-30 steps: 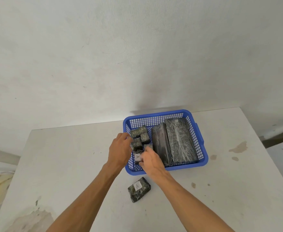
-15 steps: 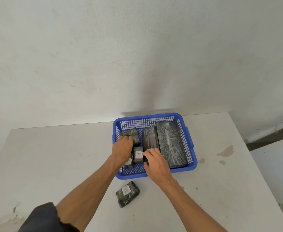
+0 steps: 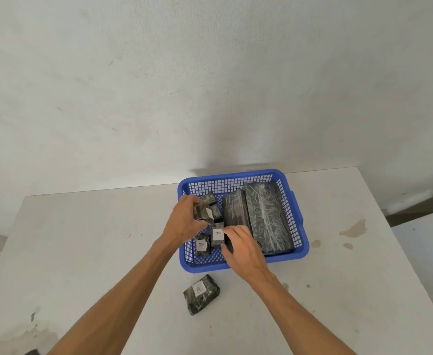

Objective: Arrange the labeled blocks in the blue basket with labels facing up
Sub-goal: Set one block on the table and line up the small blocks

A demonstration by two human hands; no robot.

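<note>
A blue mesh basket (image 3: pixel 297 254) stands on the white table. My left hand (image 3: pixel 184 222) holds a small dark wrapped block (image 3: pixel 203 212) lifted above the basket's left side, its white label turned to the right. My right hand (image 3: pixel 241 245) rests on a block labelled A (image 3: pixel 217 237) lying in the basket, fingers spread against it. Beside that lies another A-labelled block (image 3: pixel 201 245), label up. More small blocks (image 3: pixel 211 201) sit at the back left. Two long wrapped blocks (image 3: pixel 266 216) fill the basket's right half. One A-labelled block (image 3: pixel 201 293) lies on the table in front of the basket.
The white table (image 3: pixel 82 252) stands against a plain wall. Brown stains (image 3: pixel 353 229) mark the table to the right of the basket. Chipped paint shows at the near left corner (image 3: pixel 25 336).
My left hand has lifted a small block out of the basket's left side and turned it. My right hand stays at the labelled block. The camera view shifted.
</note>
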